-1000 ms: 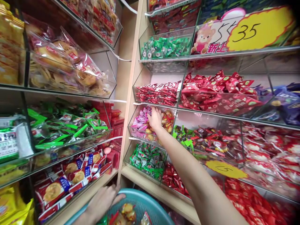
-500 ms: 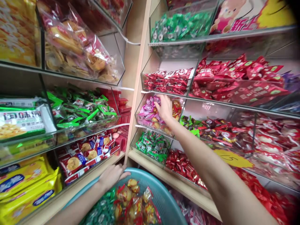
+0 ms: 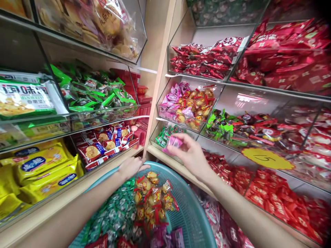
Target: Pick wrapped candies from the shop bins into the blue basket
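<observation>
My right hand (image 3: 190,153) pinches a pink-wrapped candy (image 3: 174,143) in front of the lower bin of green-wrapped candies (image 3: 165,135). My left hand (image 3: 133,167) is closed over the far rim of a teal plastic basket (image 3: 198,193). Inside the basket lie green-wrapped candies (image 3: 116,206), yellow-and-red clear-wrapped candies (image 3: 151,198) and a few purple packets (image 3: 168,237) near the bottom of the view. Above my right hand, a clear bin (image 3: 178,120) holds pink packets (image 3: 173,94) on the left and yellow-and-red candies (image 3: 200,101) on the right.
Clear-fronted shelf bins stand on both sides, meeting at a wooden post (image 3: 159,65). Left are yellow packs (image 3: 42,168), cookie packs (image 3: 106,143) and green packets (image 3: 95,89). Right are red packets (image 3: 204,58) and a yellow price tag (image 3: 267,158).
My right hand has come down out of the pink-packet bin, carrying a pink-wrapped candy toward the basket. My left hand stays on the rim. The view has tilted downward.
</observation>
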`<move>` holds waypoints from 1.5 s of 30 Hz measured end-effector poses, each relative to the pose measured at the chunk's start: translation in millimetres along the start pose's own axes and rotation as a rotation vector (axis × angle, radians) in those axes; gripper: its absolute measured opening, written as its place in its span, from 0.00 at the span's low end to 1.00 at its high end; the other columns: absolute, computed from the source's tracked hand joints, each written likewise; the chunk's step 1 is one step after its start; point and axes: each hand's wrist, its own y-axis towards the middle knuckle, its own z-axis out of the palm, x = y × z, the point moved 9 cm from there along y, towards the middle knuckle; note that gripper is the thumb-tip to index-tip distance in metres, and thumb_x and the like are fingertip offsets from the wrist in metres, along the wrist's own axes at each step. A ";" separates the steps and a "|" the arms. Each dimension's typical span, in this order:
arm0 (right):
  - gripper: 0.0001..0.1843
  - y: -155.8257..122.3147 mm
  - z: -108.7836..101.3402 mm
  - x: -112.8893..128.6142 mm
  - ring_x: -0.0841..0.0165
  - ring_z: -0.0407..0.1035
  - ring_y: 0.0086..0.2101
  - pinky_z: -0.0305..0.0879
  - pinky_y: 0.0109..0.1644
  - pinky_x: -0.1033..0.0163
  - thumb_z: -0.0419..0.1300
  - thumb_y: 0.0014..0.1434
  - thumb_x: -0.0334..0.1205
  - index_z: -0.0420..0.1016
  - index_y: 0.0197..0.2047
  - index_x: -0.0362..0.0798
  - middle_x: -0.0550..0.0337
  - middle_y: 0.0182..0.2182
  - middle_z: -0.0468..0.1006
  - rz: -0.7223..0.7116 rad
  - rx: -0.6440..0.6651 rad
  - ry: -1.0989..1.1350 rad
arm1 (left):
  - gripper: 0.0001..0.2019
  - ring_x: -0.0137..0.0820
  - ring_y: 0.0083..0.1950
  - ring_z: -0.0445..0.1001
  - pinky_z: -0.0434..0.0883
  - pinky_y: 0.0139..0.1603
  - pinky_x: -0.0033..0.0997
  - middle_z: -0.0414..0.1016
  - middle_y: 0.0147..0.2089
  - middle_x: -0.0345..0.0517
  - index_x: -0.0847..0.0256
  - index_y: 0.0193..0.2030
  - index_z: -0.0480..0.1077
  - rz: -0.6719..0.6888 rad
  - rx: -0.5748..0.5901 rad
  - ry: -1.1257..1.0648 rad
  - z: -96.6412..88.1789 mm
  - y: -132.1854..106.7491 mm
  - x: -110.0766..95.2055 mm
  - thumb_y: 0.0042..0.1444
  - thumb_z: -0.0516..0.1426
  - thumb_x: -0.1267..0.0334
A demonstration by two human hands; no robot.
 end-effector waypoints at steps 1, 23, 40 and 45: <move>0.19 -13.2 10.5 -19.2 0.67 0.69 0.35 0.67 0.40 0.60 0.64 0.50 0.47 0.69 0.43 0.48 0.59 0.36 0.75 0.129 0.056 0.106 | 0.30 0.37 0.38 0.77 0.69 0.37 0.32 0.76 0.38 0.52 0.60 0.44 0.69 0.003 -0.008 0.002 0.1 0.1 0.3 0.59 0.36 0.42; 0.12 -156.5 68.9 -80.8 0.67 0.69 0.38 0.61 0.37 0.65 0.59 0.54 0.30 0.65 0.42 0.47 0.56 0.42 0.72 0.077 0.948 -0.663 | 0.33 0.37 0.40 0.76 0.68 0.39 0.33 0.76 0.38 0.53 0.61 0.45 0.67 0.027 0.012 0.034 -1.1 -2.5 -2.6 0.58 0.32 0.40; 0.05 -197.6 100.9 -100.2 0.64 0.74 0.34 0.67 0.26 0.67 0.61 0.55 0.42 0.75 0.35 0.51 0.59 0.36 0.77 -0.205 1.043 -1.049 | 0.31 0.41 0.40 0.77 0.70 0.40 0.36 0.76 0.39 0.53 0.59 0.48 0.69 -0.006 -0.016 -0.047 2.3 -1.7 3.9 0.59 0.35 0.41; 0.17 -128.1 81.1 -36.5 0.65 0.72 0.32 0.65 0.28 0.65 0.58 0.55 0.55 0.74 0.37 0.49 0.59 0.33 0.77 -0.246 0.842 -0.931 | 0.30 0.40 0.41 0.77 0.70 0.41 0.35 0.77 0.39 0.53 0.58 0.47 0.69 -0.010 -0.041 -0.069 4.6 -0.2 5.9 0.59 0.36 0.42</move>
